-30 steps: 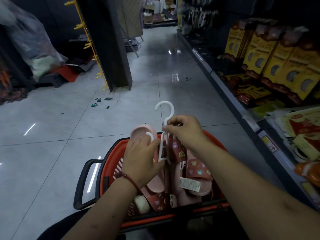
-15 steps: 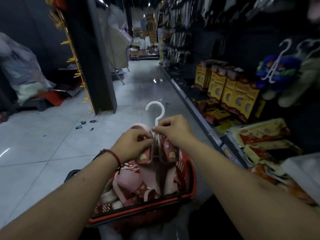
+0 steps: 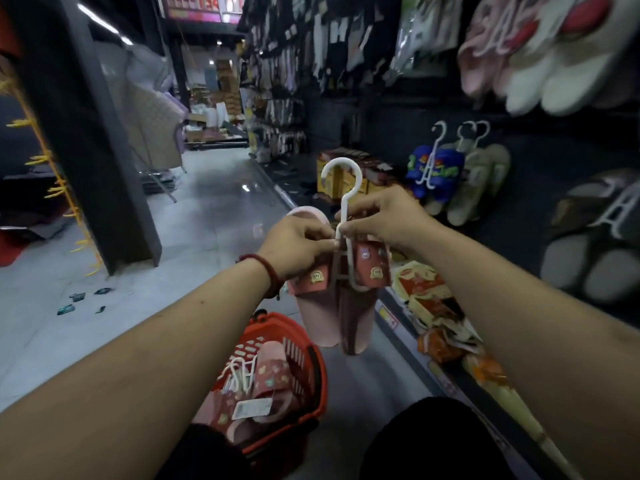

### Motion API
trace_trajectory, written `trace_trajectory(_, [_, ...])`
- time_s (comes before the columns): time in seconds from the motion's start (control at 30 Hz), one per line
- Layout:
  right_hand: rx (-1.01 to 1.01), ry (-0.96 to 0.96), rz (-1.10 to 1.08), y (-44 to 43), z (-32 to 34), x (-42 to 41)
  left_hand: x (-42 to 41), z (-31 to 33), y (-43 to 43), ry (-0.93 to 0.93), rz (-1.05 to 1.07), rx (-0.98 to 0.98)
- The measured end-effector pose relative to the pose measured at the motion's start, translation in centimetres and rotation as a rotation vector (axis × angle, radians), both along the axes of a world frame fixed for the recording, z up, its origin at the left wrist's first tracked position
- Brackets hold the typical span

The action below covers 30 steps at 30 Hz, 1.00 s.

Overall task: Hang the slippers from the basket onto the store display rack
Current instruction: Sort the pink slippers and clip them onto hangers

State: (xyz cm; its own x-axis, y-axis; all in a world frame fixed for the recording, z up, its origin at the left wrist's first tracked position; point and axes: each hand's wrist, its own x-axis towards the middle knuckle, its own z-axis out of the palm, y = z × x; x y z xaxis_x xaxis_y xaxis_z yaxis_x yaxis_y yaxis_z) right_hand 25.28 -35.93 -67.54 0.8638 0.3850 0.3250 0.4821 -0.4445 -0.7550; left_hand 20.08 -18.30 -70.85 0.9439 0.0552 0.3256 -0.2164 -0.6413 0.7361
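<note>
Since one second ago, the pair of pink slippers [image 3: 332, 317] is out of the red basket [image 3: 273, 322] and now hangs at chest height, well apart from the basket, which stands on the floor below. The view has also turned from the aisle floor toward the display rack [image 3: 540, 157] on the right. Judgement: the pick-up step is complete and the transfer to a rack peg is the step in hand; the hook is not yet on any peg. The left hand [image 3: 298, 247] pinches the white hanger [image 3: 345, 206] at its stem between thumb and forefinger. The right hand [image 3: 381, 220] has its fingers curled round the same stem from the other side, just above the slipper straps. The hook points upward and is free. Count, held: one hanger, two slippers, toes down and side by side. Count, basket: one basket, containing at least one more pink pair [image 3: 273, 372] on one spare white hanger [image 3: 239, 372] with one price tag [image 3: 251, 407]; further slippers may lie beneath, but the heap is too blurred to count. Count, rack: one blue pair [image 3: 434, 168], beige slippers [image 3: 474, 181] under two hooks, one dark pair [image 3: 588, 216], and one white cluster [image 3: 554, 74] above.
</note>
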Motion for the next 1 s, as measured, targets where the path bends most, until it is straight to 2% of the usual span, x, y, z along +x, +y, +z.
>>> trace_trajectory(0.17, [-0.075, 0.005, -0.154, -6.3, -0.5, 1.2, 4.3, -0.2, -6.1, 0.024, -0.183, -0.053])
trace_trajectory(0.3, [-0.026, 0.012, -0.347, -12.4, -1.4, 0.2, 6.1, 0.1, -12.1, -0.006, -0.351, 0.011])
trace_trajectory(0.4, [0.031, 0.02, -0.487, -17.0, -1.9, -2.1, 6.1, 0.7, -17.0, -0.098, -0.493, 0.113])
trace_trajectory(0.5, [0.009, 0.055, -0.587, -21.1, -1.5, -5.2, 5.7, 0.8, -21.6, -0.119, -0.591, 0.148])
trace_trajectory(0.77, [0.024, 0.128, -0.84, -31.7, 0.5, -15.7, 0.4, 0.9, -34.4, -0.087, -0.943, -0.014])
trace_trajectory(1.0, [0.028, 0.105, -1.116, -39.0, 1.8, -25.6, -5.6, 1.7, -45.7, -0.184, -1.198, -0.023])
